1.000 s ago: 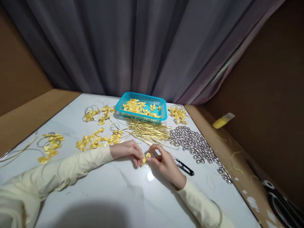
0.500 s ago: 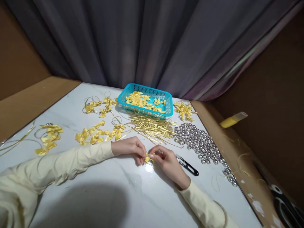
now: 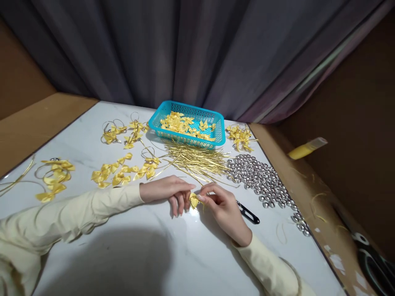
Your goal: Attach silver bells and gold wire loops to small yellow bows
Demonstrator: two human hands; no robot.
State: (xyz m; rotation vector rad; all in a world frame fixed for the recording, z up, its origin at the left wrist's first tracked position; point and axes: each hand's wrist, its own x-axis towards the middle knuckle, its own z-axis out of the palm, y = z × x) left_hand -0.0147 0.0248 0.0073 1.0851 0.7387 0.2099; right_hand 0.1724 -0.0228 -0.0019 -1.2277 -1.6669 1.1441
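Note:
A small yellow ribbon bow [image 3: 194, 201] is between my two hands, just above the white tabletop. My right hand [image 3: 222, 209] pinches its right side between thumb and index finger. At its left edge, my left hand [image 3: 175, 194] grips it with thumb and index finger, while the other fingers hang curled downward. The fingers partly cover the bow. Black thread snips [image 3: 249, 213] lie beside my right hand, partly hidden by it. Beyond my hands is a loose heap of gold twist ties [image 3: 197, 162].
A blue basket [image 3: 222, 133] of yellow bows stands at the back. Many silver beads [image 3: 262, 176] spread along the right. Loose bows [image 3: 106, 173] and bows with wire loops [image 3: 55, 176] lie left. Scissors [image 3: 368, 255] and a yellow tube [image 3: 308, 148] are off the table's right edge.
My left fingers have loosened and straightened a little, and more of the bow shows. My right hand stays pinched on the bow. The view has shifted slightly.

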